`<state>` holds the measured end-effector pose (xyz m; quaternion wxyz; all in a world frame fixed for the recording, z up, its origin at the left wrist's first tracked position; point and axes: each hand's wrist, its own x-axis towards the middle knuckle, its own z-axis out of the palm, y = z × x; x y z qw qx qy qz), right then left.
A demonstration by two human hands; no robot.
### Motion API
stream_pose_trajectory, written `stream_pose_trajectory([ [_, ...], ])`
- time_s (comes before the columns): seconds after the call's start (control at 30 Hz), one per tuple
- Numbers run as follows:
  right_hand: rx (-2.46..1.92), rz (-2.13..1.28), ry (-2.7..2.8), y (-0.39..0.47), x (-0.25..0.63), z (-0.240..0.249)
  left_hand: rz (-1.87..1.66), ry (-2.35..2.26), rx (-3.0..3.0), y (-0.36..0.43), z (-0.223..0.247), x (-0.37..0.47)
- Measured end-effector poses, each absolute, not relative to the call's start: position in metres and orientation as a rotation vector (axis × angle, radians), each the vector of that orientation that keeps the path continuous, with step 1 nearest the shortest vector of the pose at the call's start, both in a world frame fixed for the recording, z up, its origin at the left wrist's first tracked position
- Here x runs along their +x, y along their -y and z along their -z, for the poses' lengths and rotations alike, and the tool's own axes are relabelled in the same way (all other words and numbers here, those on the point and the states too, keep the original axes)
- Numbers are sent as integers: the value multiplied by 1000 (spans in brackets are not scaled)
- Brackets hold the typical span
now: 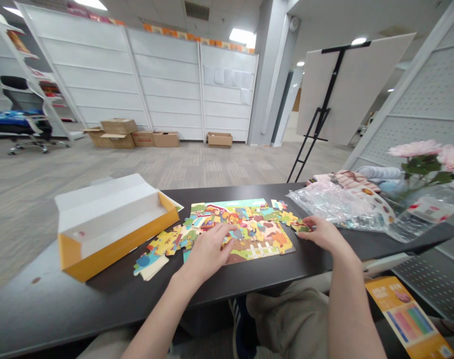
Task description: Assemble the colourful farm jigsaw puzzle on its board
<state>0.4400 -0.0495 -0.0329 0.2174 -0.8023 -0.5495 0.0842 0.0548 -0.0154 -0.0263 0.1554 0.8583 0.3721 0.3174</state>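
A colourful jigsaw puzzle (pixel 264 252) lies on the dark table, with loose pieces heaped over its upper and left parts. My left hand (pixel 211 249) rests over the middle of the puzzle, fingers bent and pointing at the pieces; what its fingertips touch is partly hidden. At the right end of a line of loose pieces (pixel 286 217), my right hand (pixel 322 233) has its thumb and fingers pinched at a dark green piece (pixel 303 227). More loose pieces (pixel 166 243) spread left of the puzzle, some with their pale backs up.
An open yellow and white box (pixel 118 232) stands on the left of the table (pixel 249 281). Clear plastic bags (pixel 331 202), a water bottle (pixel 423 214) and pink flowers (pixel 417 149) crowd the right side. A yellow package (pixel 408 314) lies below the table's edge.
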Motion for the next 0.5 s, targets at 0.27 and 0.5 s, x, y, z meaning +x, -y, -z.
stream_pose_trajectory([
  [0.27,-2078,-120,1347,52,450,25,-931,-1045,2465,17,26,55],
  [0.5,-2149,-273,1325,62,479,32,-906,-1060,2479,18,23,54],
])
